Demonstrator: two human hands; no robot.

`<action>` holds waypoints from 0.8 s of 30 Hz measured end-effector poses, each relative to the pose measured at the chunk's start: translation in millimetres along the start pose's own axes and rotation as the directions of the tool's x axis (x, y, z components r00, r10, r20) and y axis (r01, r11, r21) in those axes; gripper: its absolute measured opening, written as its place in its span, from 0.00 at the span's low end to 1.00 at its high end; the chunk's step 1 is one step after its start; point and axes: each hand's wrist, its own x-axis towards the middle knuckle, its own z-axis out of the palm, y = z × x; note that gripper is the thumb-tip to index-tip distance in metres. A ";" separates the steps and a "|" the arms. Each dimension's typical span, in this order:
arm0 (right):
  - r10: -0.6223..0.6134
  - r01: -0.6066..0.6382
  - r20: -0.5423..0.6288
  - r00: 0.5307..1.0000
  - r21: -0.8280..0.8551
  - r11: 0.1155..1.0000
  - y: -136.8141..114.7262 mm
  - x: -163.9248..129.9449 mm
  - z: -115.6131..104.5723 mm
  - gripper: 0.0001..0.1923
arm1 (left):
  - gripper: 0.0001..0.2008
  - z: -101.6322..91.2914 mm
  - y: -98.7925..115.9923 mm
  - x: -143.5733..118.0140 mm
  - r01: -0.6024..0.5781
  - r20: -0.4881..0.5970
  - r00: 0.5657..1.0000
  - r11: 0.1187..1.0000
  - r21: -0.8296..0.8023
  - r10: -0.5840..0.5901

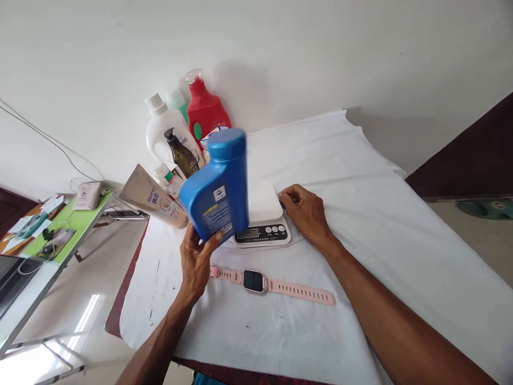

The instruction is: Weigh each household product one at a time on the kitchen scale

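Observation:
My left hand (196, 256) grips a blue plastic bottle (218, 187) with a blue screw cap near its base, holding it tilted in front of a white digital scale (262, 227). The bottle hides the left part of the scale. At the scale's right edge rests my right hand (302, 211), its fingers curled in. Whether something small is between those fingers I cannot make out. Nearer to me a smartwatch (253, 281) with a pink strap lies stretched out on the white cloth (280, 331).
Left of the scale stand a grey-beige tube (152, 198), a dark pump bottle (182, 152), a white jug (164, 123) and a red bottle (206, 107), close to the wall. Further left is a green-topped table (86, 219) with papers and cables.

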 end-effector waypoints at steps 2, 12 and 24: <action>-0.006 0.006 -0.005 1.000 -0.009 1.000 1.7 0.7 1.0 0.11 | 0.21 -20.2 -4.3 -18.9 0.051 -0.043 0.998 0.998 -0.029 -0.052; 0.014 -0.015 -0.012 1.000 -0.043 0.999 0.2 -2.6 2.0 0.08 | 0.25 -89.2 -16.5 -52.6 0.151 -0.220 0.969 0.977 0.153 -0.116; 0.075 -0.075 -0.006 0.997 -0.071 0.995 -5.9 -7.5 1.4 0.07 | 0.24 -98.9 -32.9 -26.5 0.175 -0.175 0.977 0.919 0.352 -0.119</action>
